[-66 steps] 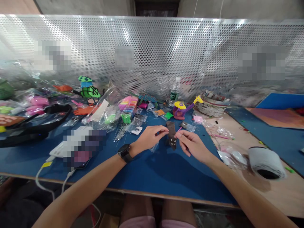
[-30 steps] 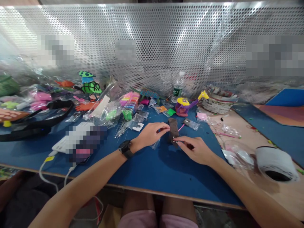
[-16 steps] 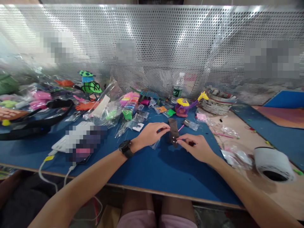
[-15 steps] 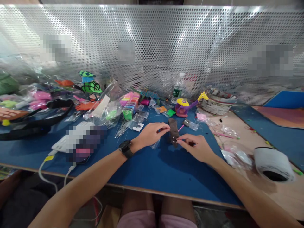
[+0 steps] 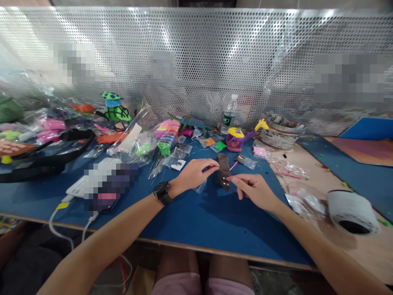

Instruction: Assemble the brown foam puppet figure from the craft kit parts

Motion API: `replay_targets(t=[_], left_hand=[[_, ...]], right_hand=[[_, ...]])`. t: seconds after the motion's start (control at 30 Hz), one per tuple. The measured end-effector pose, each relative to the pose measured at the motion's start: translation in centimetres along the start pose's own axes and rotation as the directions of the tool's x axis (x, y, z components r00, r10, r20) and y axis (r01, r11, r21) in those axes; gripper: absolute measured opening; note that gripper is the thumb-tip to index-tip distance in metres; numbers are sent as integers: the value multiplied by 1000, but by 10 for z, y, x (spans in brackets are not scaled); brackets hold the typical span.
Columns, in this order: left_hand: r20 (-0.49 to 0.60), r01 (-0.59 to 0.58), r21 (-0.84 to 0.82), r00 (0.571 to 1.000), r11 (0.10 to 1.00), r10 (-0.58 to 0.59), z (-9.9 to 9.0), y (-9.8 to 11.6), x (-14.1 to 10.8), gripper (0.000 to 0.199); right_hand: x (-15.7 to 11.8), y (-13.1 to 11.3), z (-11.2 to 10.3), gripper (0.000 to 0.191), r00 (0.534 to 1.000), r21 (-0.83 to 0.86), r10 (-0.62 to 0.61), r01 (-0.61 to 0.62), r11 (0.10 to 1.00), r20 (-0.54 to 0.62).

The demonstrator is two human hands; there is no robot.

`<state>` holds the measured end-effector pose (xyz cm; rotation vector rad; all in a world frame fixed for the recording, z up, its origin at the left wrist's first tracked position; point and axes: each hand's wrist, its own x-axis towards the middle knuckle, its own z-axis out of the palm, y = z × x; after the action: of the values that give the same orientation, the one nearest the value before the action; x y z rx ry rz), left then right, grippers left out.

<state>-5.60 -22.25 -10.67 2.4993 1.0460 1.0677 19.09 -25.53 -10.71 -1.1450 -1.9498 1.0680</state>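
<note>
The left hand (image 5: 199, 171) lightly pinches the upper left edge of the dark brown clay figure (image 5: 224, 171), which sits between both hands over the blue table (image 5: 196, 223), its small white eyes (image 5: 225, 181) toward the near end. The right hand (image 5: 252, 189) touches the figure beside those eyes with an extended index finger; whether its fingertips grip anything, I cannot tell.
</note>
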Motion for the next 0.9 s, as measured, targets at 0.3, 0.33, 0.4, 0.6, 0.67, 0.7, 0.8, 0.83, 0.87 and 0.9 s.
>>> replay_targets(t=[0.3, 0.33, 0.4, 0.6, 0.67, 0.7, 0.8, 0.83, 0.87, 0.9], left_hand=[[9, 1, 4, 1000, 1000, -1, -1, 0, 0, 22], [8, -3, 6, 1000, 1000, 3, 0, 0, 0, 21], [5, -13, 13, 1000, 1000, 13, 0, 0, 0, 21], [9, -12, 8, 1000, 1000, 12, 0, -1, 0, 20], [8, -11, 5, 1000, 1000, 11, 0, -1, 0, 19], [4, -11, 3, 1000, 1000, 11, 0, -1, 0, 19], [-14, -13, -6, 1000, 1000, 13, 1, -2, 0, 19], [-21, -14, -10, 1000, 1000, 14, 1, -2, 0, 19], [-27, -17, -13, 1000, 1000, 16, 2, -2, 0, 19], [-29, -18, -16, 999, 1000, 17, 2, -2, 0, 19]], right_hand=[[2, 2, 2, 50, 997, 127, 64, -68, 990, 34], [1, 3, 2, 49, 997, 130, 65, -68, 989, 32], [1, 4, 1, 48, 998, 128, 62, -66, 990, 31], [1, 3, 1, 47, 998, 117, 51, -55, 992, 33], [0, 0, 1, 46, 999, 116, 41, -44, 992, 28], [0, -1, 1, 45, 999, 106, 33, -35, 994, 22], [-2, -7, -2, 40, 1000, -5, -26, 26, 1000, 0], [-3, -8, -4, 37, 997, -75, -72, 73, 995, 13], [-4, -8, -6, 34, 990, -152, -132, 138, 979, 47], [-5, -9, -8, 31, 975, -225, -196, 215, 950, 102]])
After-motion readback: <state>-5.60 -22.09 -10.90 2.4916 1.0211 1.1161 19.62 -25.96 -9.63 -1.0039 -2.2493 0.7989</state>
